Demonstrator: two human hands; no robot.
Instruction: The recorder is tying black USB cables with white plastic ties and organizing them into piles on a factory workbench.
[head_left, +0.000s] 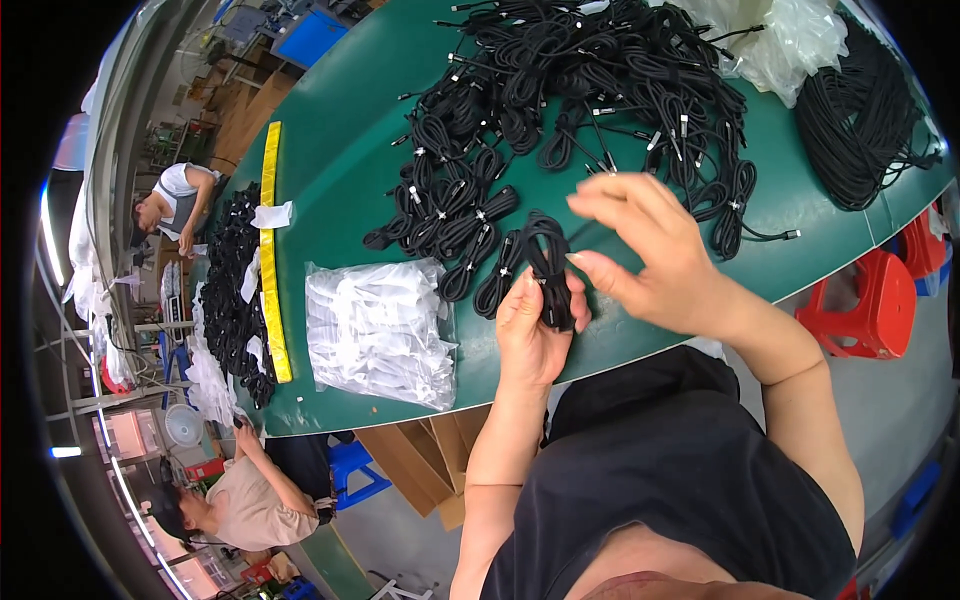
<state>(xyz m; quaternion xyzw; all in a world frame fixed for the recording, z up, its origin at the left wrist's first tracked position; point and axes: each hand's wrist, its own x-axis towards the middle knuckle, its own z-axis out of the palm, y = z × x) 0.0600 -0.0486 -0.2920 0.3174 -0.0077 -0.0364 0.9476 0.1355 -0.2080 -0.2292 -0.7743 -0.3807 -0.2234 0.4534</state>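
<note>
black cable bundle [545, 260]: looped and folded long, upright in the left hand, above the near edge of the table and in front of the wearer's dark shirt [690, 460].
left hand [530, 335]: closed round the lower part of the bundle, thumb along its left side, fingertips curling in from the right.
right hand [655, 255]: fingers spread and lightly bent, thumb well apart from them, nothing visible in its hold; the thumb tip is right by the bundle, contact hard to tell.
green table [350, 170]: curved by the lens, carrying most of the goods.
cable heap [590, 70]: tied black loops with silvery plug ends, piled beyond the hands; one loose bundle [497, 285] lies just left of the held one.
clear bag [380, 330]: packed with white pieces, flat on the table to the left.
large black coil [860, 130]: at the far right, beside crumpled clear plastic [775, 45].
yellow strip [270, 250]: across the table on the left, more black cables [230, 290] past it.
co-workers: one in a white top [185, 195], one in a beige top [265, 505], both at the left.
red stool [865, 305]: on the floor at right.
</note>
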